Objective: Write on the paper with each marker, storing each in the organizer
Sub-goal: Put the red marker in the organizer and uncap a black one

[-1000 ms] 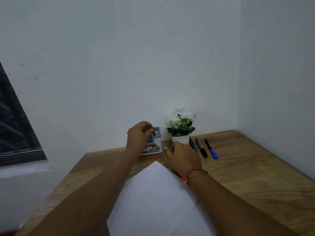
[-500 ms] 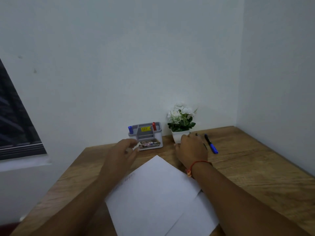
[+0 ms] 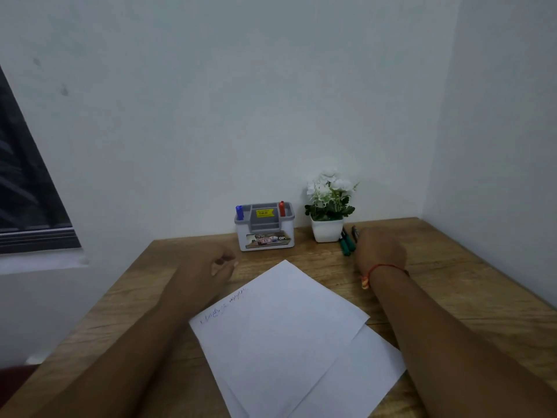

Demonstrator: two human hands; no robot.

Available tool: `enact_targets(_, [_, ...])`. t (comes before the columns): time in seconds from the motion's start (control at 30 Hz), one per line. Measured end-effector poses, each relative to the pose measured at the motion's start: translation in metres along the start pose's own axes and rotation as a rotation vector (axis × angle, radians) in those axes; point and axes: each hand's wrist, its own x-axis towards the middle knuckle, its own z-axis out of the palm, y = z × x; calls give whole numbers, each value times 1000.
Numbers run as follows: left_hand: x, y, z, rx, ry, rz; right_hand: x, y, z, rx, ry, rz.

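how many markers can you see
4: blue marker and red marker in the organizer, green marker and dark marker by the plant pot; the right hand may hide more.

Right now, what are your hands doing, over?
Left hand empty by the paper. Right hand over loose markers, grip hidden. Blue marker, red marker in organizer. Flower pot close by.

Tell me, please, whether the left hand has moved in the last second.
Yes. The left hand has pulled back from the organizer and now sits beside the paper.
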Motion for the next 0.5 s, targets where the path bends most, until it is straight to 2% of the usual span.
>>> enact_targets(0.1, [0,0,1,1,-20,-8,-2,1,-1,16,-20,17])
enact_targets(0.23, [-1,5,1,-20,-8,22,-5,0,-7,4,39,15])
enact_targets(0.33, [-1,8,1,-19,-4,6,-5,-2,-10,79,185,-44])
enact_targets(0.5, [-2,11,-1,-28,26,13,-1,-6,-13,366,424,-221])
